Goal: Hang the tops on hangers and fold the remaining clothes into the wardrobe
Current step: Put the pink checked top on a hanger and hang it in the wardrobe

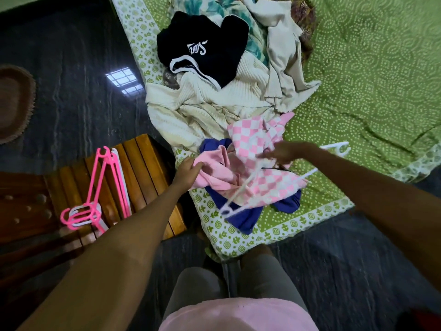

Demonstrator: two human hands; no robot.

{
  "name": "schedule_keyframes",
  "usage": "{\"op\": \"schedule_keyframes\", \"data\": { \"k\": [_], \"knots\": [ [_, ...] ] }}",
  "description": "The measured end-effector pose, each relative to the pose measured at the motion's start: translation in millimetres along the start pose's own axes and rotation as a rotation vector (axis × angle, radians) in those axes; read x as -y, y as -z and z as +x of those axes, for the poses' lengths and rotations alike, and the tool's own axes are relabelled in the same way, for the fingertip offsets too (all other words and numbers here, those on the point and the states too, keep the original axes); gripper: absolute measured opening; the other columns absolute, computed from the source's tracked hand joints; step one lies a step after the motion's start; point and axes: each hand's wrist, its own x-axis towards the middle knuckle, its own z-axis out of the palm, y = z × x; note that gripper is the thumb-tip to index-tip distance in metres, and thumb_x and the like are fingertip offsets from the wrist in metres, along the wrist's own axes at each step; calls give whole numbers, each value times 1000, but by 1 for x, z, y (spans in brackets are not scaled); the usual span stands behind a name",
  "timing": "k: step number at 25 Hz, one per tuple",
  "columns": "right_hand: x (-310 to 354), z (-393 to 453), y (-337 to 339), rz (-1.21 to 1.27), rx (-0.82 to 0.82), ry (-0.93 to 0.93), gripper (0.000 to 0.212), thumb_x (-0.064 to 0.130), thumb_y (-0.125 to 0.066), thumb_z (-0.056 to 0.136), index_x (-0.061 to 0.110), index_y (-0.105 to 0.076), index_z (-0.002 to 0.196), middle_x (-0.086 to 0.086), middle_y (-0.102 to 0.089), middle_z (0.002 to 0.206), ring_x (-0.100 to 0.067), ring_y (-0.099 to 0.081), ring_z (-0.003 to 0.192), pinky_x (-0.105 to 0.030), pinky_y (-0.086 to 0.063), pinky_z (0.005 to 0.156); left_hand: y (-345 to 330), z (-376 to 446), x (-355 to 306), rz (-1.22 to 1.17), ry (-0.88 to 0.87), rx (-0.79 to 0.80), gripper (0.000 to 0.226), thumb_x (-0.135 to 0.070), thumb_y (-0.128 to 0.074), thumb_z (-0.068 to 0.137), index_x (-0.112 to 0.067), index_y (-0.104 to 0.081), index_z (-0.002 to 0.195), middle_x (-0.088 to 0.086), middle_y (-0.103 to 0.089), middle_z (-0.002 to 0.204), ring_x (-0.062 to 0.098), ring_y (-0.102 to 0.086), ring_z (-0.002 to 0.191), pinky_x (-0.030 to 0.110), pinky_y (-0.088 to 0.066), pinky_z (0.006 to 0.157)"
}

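Observation:
A pink-and-white checked top point(267, 185) lies on the near corner of the bed, over a blue garment point(245, 216). My left hand point(188, 167) grips its plain pink part point(214, 173) at the left edge. My right hand point(286, 152) is blurred above the checked cloth and holds a white hanger point(241, 189), which runs from the bed's right side down across the top. Farther back lie a cream ribbed garment point(191, 115), a black top point(210, 53) with white lettering and a beige cloth point(284, 58).
The bed has a green dotted sheet point(372, 72) with a white patterned border. Left of it, pink and white hangers point(100, 187) rest on a wooden slatted bench point(133, 163). The floor point(71, 68) is dark polished stone, with a brown mat point(14, 103) at far left.

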Motion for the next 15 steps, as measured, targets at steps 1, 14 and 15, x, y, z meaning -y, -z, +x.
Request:
{"op": "schedule_keyframes", "data": {
  "k": [1, 14, 15],
  "knots": [
    [-9, -3, 16, 234, -87, -19, 39, 46, -47, 94, 18, -66, 74, 5, -55, 54, -4, -51, 39, -20, -40, 55, -2, -1, 1, -81, 34, -14, 19, -14, -39, 98, -6, -54, 89, 7, -51, 88, 19, -48, 87, 26, -34, 64],
    [-75, 57, 42, 1190, -490, -263, 52, 44, -35, 99, 7, -44, 64, 5, -36, 27, -7, -22, 21, -7, -15, 34, -13, 15, 22, -262, 230, -100, 21, 3, -57, 83, -11, -52, 98, 0, -57, 86, 16, -53, 84, 25, -44, 69],
    [-76, 60, 40, 1196, -508, -278, 48, 42, -36, 99, 5, -50, 73, 4, -45, 33, -7, -28, 23, -10, -19, 33, -15, 17, 24, -261, 230, -104, 23, 3, -58, 83, -11, -49, 99, 0, -56, 89, 18, -53, 88, 28, -44, 73]
  ]
}}
